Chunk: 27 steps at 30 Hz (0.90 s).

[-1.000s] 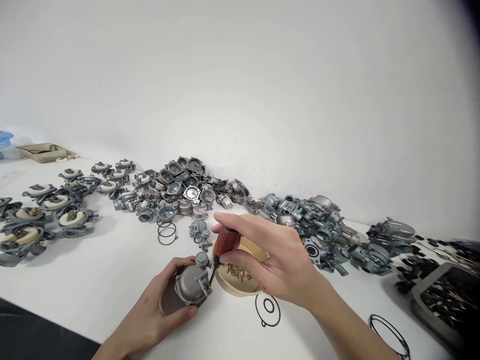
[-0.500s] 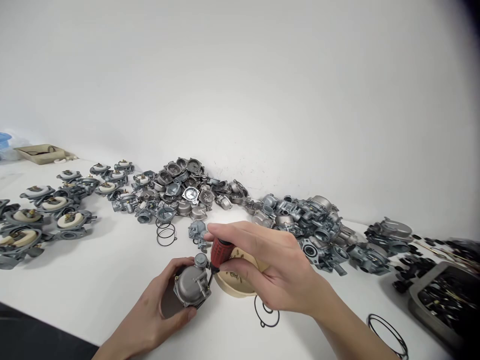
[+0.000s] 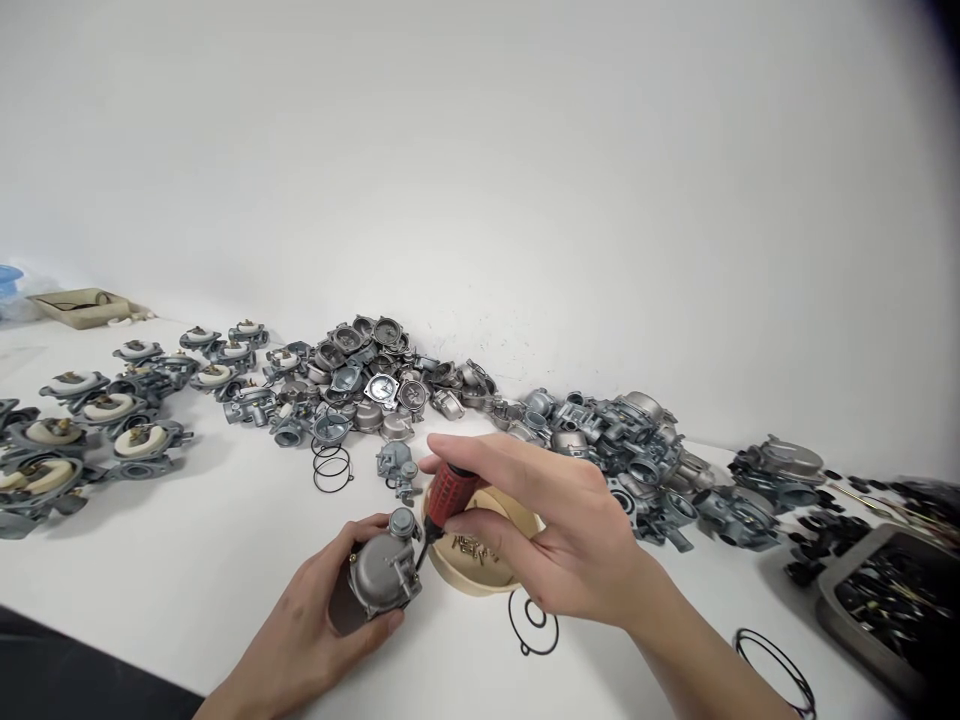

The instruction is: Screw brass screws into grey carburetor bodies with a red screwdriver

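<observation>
My left hand wraps round a grey metal carburetor resting on the white table, fingers curled under and beside it. My right hand grips a red-handled screwdriver; its black shaft slants down to the carburetor's right side. A beige bowl holding several small brass screws sits just behind the screwdriver, partly hidden by my right hand.
A heap of grey carburetor bodies and bowls lies along the wall. Carburetors with white floats spread at the left. Black O-rings and a gasket lie loose. A grey tray of black parts stands at the right.
The screwdriver handle has tilted and turned slightly in my right hand, with the fingers shifting around it. My left hand and the carburetor stay in place.
</observation>
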Motion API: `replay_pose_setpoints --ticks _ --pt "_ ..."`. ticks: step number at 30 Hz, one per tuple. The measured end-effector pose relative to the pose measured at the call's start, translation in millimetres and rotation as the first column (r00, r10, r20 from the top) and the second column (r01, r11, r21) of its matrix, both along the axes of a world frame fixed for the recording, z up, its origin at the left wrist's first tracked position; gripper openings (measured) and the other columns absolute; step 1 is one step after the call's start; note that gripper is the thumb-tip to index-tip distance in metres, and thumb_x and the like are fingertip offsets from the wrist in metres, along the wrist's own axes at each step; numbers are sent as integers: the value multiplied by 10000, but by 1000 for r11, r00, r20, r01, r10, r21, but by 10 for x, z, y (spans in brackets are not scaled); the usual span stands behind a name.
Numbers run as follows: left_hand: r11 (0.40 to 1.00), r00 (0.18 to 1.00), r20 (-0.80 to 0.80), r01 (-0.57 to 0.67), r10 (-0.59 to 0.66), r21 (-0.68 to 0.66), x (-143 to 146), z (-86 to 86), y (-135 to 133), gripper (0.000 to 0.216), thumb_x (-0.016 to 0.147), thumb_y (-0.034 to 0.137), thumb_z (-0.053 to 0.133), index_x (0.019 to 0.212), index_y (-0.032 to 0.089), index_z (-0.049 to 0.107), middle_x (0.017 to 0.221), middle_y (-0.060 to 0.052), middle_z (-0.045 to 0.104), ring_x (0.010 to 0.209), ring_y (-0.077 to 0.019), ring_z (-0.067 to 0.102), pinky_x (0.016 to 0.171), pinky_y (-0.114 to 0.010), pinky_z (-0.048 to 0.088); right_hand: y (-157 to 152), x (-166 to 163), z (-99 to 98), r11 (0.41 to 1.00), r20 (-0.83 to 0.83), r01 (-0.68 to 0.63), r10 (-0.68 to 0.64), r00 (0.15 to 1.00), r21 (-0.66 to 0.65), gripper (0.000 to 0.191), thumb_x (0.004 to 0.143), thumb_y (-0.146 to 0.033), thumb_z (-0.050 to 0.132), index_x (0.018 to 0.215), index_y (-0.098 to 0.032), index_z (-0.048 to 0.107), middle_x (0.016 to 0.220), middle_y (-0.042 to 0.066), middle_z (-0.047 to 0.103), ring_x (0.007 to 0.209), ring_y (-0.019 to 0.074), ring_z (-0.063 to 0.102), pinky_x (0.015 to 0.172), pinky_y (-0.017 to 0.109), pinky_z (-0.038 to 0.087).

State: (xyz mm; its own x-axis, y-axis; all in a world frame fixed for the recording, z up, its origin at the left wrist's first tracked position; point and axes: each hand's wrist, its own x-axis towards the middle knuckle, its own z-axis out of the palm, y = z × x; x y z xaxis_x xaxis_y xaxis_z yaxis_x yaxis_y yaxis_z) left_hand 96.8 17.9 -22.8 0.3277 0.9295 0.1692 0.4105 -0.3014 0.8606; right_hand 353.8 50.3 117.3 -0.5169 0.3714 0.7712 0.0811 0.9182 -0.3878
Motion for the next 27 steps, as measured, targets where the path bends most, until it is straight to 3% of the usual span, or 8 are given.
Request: replay_pose_setpoints --ticks 9,16,21,27 --pt "999 999 -31 -34 35 14 -2 -20 -1 482 913 395 813 1349 273 649 1450 -132 726 1242 -368 738 997 -424 629 7 -3 -21 1000 39 -4 5 999 -24 530 1066 -9 584 1574 -163 575 1051 56 760 1056 148 730 968 299 644" --pt "998 998 -56 -20 16 -56 -40 -137 -5 588 964 493 782 1463 303 535 1575 -144 626 1368 -393 648 1131 -512 535 13 -10 -40 1000 42 1 1 999 -30 526 1068 -15 580 1576 -154 575 1071 68 771 1103 161 738 974 304 646" --pt "999 999 -50 -18 15 -42 -30 -98 3 519 975 509 762 1406 295 569 1457 -114 708 1247 -352 717 1021 -419 591 -10 -36 -18 997 -3 -53 53 999 -57 494 1077 -23 505 1543 -156 600 1081 78 785 1012 163 759 935 337 667" --pt "999 997 -73 -33 32 -11 -23 -94 8 510 977 518 766 1387 291 564 1389 -104 736 1187 -339 733 1022 -420 588 31 -104 -33 1000 -106 7 -10 994 -20 330 1033 -181 757 1353 -257 729 1062 36 773 993 153 739 918 314 665"
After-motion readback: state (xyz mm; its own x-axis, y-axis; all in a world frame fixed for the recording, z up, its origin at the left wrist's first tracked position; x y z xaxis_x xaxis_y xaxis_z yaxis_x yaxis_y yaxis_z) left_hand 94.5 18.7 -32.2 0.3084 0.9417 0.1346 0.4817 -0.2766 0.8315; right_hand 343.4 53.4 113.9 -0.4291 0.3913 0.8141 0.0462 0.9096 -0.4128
